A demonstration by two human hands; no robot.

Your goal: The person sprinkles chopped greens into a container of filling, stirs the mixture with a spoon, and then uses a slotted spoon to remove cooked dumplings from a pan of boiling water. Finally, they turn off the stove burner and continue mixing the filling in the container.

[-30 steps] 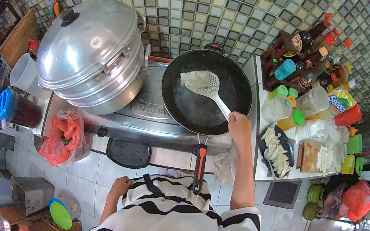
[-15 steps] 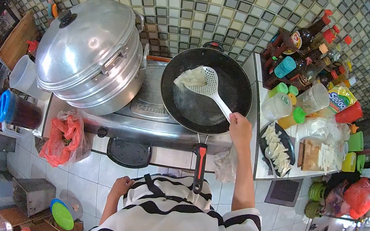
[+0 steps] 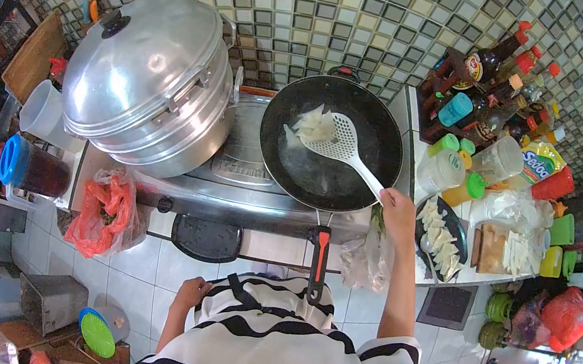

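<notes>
My right hand (image 3: 399, 213) is closed round the handle of a white slotted spatula (image 3: 344, 138). Its perforated head lies inside a black frying pan (image 3: 312, 174) on the stove. Pale, thin food pieces (image 3: 311, 124) are bunched against and partly over the spatula's left edge; a shiny liquid film covers the pan's bottom. The pan's black-and-red handle (image 3: 319, 257) points toward my body, with no hand on it. My left hand (image 3: 190, 294) hangs low beside my striped shirt, fingers curled in, with nothing visible in it.
A big aluminium steamer pot (image 3: 148, 87) stands left of the pan. To the right are a dark plate (image 3: 457, 246) of pale pieces, a cutting board (image 3: 489, 248) with white strips, jars and bottles (image 3: 496, 58). Plastic bags (image 3: 368, 262) hang at the counter's front.
The pale pieces, clumped and flat before, now look looser and more upright by the spatula. My right hand and the spatula have shifted slightly right and down; my left hand stays low.
</notes>
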